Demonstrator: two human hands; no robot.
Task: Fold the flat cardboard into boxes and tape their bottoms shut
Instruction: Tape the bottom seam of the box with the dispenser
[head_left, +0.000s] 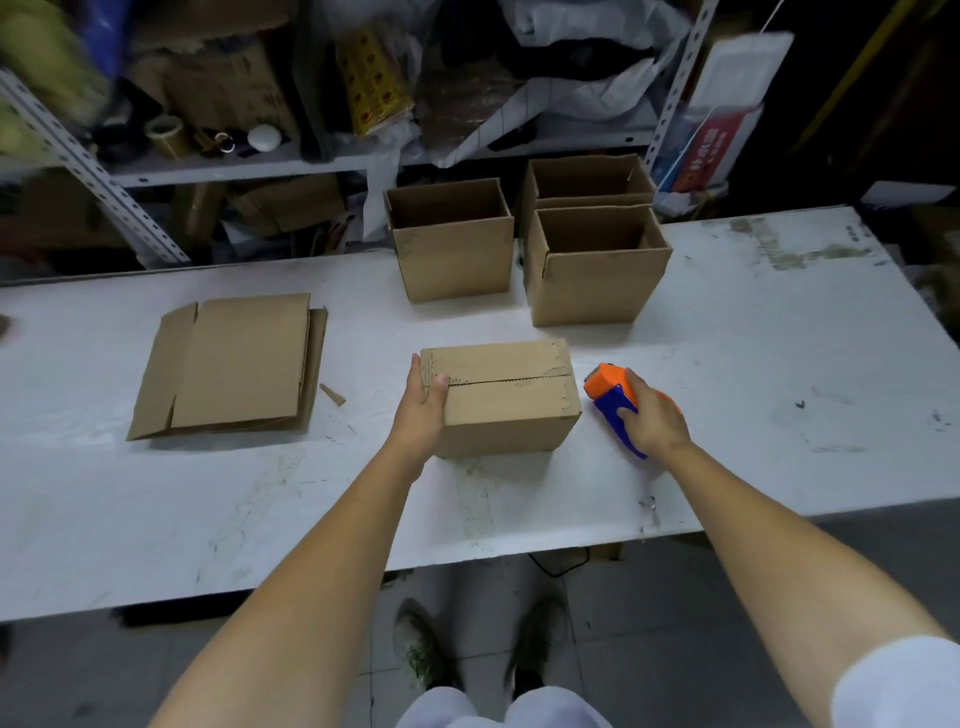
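A folded cardboard box (509, 405) lies bottom-up in the middle of the white table (753, 374), its flap seam running left to right under clear tape. My left hand (423, 410) grips the box's left end, thumb on top near the seam. My right hand (652, 415) holds an orange and blue tape dispenser (613, 400) on the table just right of the box, apart from it. A stack of flat cardboard (234, 364) lies at the left. Three upright open boxes stand behind: one (452, 244) in the middle, another (597, 270) to its right, a third (587, 179) behind that.
Metal shelving (260, 166) crammed with cardboard, tape rolls and plastic bags runs behind the table. A small cardboard scrap (332, 395) lies beside the flat stack. The table's near edge is close to my legs, with tiled floor below.
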